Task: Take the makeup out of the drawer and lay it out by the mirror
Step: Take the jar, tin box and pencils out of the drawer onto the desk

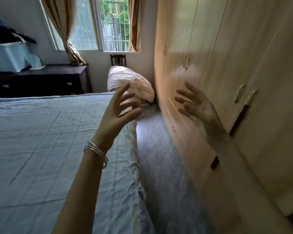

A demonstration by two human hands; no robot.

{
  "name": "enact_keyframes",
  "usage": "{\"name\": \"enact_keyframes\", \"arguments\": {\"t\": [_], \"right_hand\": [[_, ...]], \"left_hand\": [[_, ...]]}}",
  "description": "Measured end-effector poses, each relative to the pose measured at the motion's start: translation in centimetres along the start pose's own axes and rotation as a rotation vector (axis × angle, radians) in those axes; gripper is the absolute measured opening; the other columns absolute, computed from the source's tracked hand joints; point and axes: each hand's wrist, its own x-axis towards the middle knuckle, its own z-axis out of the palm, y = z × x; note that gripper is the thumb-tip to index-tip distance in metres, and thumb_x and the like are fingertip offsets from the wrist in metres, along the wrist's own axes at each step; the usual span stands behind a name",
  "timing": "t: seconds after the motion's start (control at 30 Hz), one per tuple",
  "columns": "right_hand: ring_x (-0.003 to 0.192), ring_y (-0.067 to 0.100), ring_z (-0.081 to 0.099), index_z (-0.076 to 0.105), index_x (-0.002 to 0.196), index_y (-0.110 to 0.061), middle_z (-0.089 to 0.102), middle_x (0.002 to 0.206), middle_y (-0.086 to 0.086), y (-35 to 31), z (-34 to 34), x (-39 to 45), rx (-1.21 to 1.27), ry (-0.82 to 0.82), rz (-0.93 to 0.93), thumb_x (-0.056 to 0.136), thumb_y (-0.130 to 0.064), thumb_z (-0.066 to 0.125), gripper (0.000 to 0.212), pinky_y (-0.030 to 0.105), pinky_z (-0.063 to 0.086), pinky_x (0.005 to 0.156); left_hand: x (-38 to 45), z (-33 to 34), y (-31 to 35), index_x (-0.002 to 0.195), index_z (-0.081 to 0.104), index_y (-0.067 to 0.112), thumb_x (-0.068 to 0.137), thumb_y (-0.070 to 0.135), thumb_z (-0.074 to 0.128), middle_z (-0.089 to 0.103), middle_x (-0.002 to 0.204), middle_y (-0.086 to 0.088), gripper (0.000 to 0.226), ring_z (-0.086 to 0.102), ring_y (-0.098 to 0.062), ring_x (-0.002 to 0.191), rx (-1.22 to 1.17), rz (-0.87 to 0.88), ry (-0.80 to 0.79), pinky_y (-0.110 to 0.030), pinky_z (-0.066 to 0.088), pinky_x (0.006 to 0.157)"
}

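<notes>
My left hand [119, 110] is raised over the bed's right edge, fingers spread and holding nothing; silver bangles sit on its wrist. My right hand [195, 104] is also raised, fingers spread and blurred, just in front of the pale wardrobe [227, 65] without a clear touch. Small drawers [173, 114] with knobs show low in the wardrobe, shut, below and left of my right hand. A dark dresser [41, 80] with drawers stands at the far left under the window. No makeup and no mirror are in view.
A bed with a light blue sheet [49, 141] fills the left and centre. A rolled white quilt [130, 83] lies at its far end against the wardrobe. A dark chair back [118, 59] stands under the window [100, 22]. A light blue cloth-covered box [8, 56] sits on the dresser.
</notes>
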Motion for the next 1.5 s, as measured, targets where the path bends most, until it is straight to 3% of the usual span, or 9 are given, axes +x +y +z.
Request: {"name": "enact_keyframes", "arguments": {"t": [0.33, 0.5, 0.73, 1.0, 1.27, 1.5], "right_hand": [[0.119, 0.014, 0.056, 0.044, 0.131, -0.032, 0.056, 0.128, -0.006, 8.4, -3.6, 2.4, 0.025, -0.011, 0.171, 0.056, -0.06, 0.078, 0.087, 0.039, 0.045, 0.102], [0.119, 0.015, 0.056, 0.043, 0.133, -0.029, 0.054, 0.131, -0.003, 11.0, -4.4, 6.1, 0.008, -0.037, 0.205, 0.058, -0.061, 0.076, 0.088, 0.038, 0.045, 0.1], [0.119, 0.015, 0.056, 0.044, 0.132, -0.031, 0.053, 0.131, -0.002, 14.9, -7.2, 11.3, 0.053, -0.059, 0.181, 0.058, -0.062, 0.076, 0.087, 0.039, 0.045, 0.101], [0.118, 0.014, 0.057, 0.047, 0.127, -0.034, 0.058, 0.125, -0.009, 20.0, -13.9, 20.1, 0.1, -0.156, 0.182, 0.06, -0.054, 0.078, 0.077, 0.037, 0.045, 0.102], [0.117, 0.015, 0.058, 0.043, 0.133, -0.029, 0.058, 0.128, -0.003, 22.9, -19.2, 28.1, 0.099, -0.221, 0.184, 0.055, -0.062, 0.077, 0.091, 0.043, 0.044, 0.102], [0.117, 0.016, 0.058, 0.047, 0.128, -0.034, 0.058, 0.127, -0.004, 26.8, -19.9, 33.1, 0.143, -0.242, 0.205, 0.055, -0.059, 0.079, 0.084, 0.043, 0.044, 0.103]], "left_hand": [[2.7, 3.3, -7.9, 0.135, 0.038, 0.04, 0.065, 0.044, 0.07, 0.051, 0.133, 0.003, 0.077, 0.056, -0.009, 0.117, 0.053, -0.174, -0.008, -0.033, 0.049, 0.095], [6.3, 3.2, -10.7, 0.138, 0.037, 0.035, 0.064, 0.045, 0.07, 0.05, 0.134, 0.001, 0.082, 0.057, -0.01, 0.116, 0.053, -0.233, -0.002, -0.034, 0.049, 0.096], [11.9, 5.0, -14.1, 0.139, 0.036, 0.036, 0.062, 0.047, 0.07, 0.05, 0.134, 0.005, 0.084, 0.056, -0.007, 0.115, 0.089, -0.249, -0.003, -0.03, 0.05, 0.093], [19.9, 9.6, -18.1, 0.14, 0.035, 0.032, 0.062, 0.044, 0.071, 0.051, 0.134, 0.003, 0.087, 0.056, -0.009, 0.116, 0.096, -0.256, 0.134, -0.027, 0.051, 0.092], [27.6, 13.4, -20.4, 0.14, 0.036, 0.032, 0.062, 0.043, 0.071, 0.052, 0.133, 0.002, 0.086, 0.057, -0.01, 0.116, 0.099, -0.238, 0.179, -0.032, 0.049, 0.097], [32.7, 12.6, -23.6, 0.139, 0.036, 0.032, 0.069, 0.032, 0.073, 0.052, 0.132, 0.002, 0.079, 0.058, -0.009, 0.114, 0.114, -0.25, 0.19, -0.022, 0.051, 0.09]]}}
